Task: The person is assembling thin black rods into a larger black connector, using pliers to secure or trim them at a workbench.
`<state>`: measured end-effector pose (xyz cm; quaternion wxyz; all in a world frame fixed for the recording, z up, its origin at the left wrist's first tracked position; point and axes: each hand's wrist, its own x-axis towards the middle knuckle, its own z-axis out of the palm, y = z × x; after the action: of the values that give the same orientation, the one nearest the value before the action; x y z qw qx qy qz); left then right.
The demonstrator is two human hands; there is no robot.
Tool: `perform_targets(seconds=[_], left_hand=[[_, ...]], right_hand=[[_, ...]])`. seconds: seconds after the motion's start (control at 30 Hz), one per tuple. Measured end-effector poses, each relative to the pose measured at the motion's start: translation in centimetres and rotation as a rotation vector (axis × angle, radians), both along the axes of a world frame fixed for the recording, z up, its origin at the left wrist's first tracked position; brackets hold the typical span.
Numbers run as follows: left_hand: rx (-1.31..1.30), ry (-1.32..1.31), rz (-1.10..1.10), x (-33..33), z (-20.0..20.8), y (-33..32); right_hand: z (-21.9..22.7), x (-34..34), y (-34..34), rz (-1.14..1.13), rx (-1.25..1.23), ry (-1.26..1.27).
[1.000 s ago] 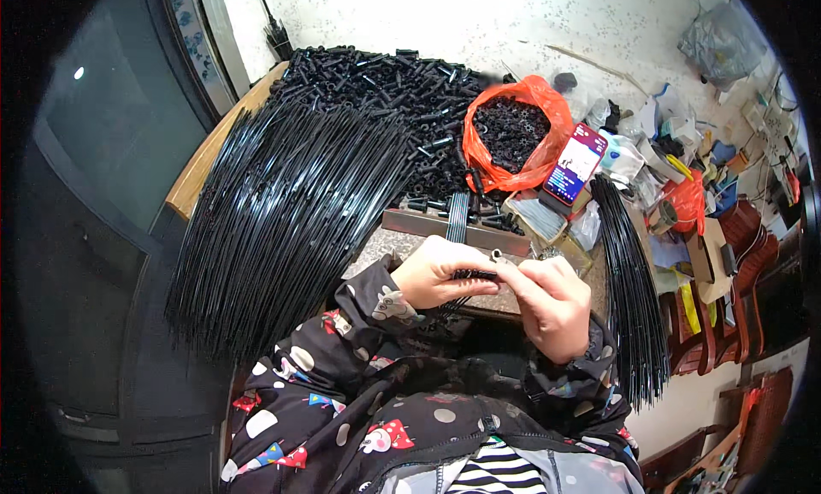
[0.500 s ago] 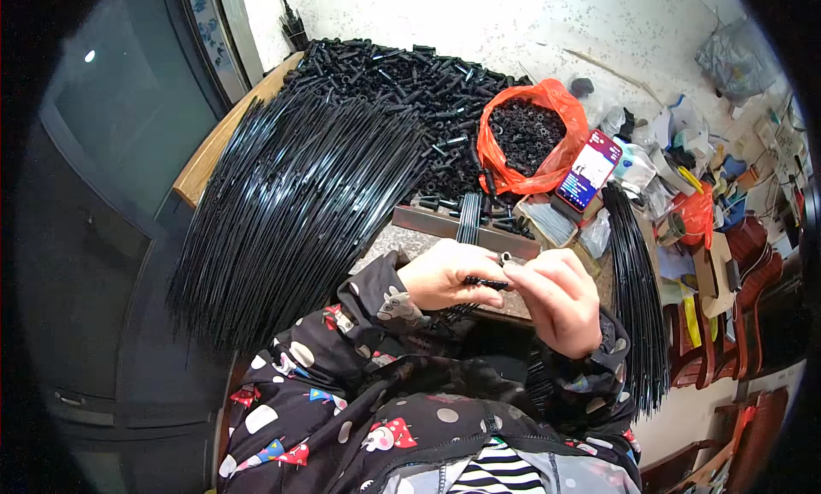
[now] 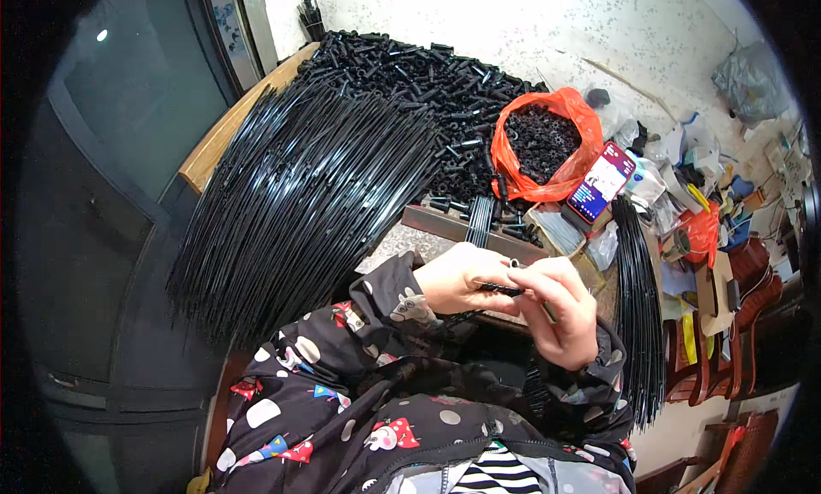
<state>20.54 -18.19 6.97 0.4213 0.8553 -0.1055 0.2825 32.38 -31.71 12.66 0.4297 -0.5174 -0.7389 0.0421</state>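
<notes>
My left hand is closed around a few thin black rods, whose dark ends stick out between thumb and fingers toward the right hand. My right hand is closed in a pinch right beside them, its fingertips touching or almost touching the left hand's. At the right fingertips shows a small ring-shaped piece, dark inside with a pale rim. Just beyond my left hand, a narrow bundle of thin black rods lies across a metal strip. The fingers partly hide what they hold.
A wide sheaf of long black rods covers the table's left. Behind it spreads a heap of black tubular pieces. A red plastic bag holds small black rings, beside a propped phone. Another rod bundle hangs at the right.
The view has shifted slightly, so the table's things sit a little farther right. Both hands stay together; the right fingertips have closed in on the rod ends and the ring-shaped piece.
</notes>
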Motion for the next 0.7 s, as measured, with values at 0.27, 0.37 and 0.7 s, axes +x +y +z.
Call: perform_targets(seconds=[0.27,0.37,0.7], left_hand=[[0.387,0.512,0.298,0.3,-8.7,-0.9],[0.561,0.574,0.462,-0.4,-10.8,-0.6],[0.660,0.559,0.286,-0.9,-10.6,-1.0]], right_hand=[[0.3,-0.6,0.8,-0.016,0.027,-0.236],[-0.1,-1.3,0.9,-0.086,-0.018,-0.160],[-4.4,3.5,5.6,0.163,-0.159,0.071]])
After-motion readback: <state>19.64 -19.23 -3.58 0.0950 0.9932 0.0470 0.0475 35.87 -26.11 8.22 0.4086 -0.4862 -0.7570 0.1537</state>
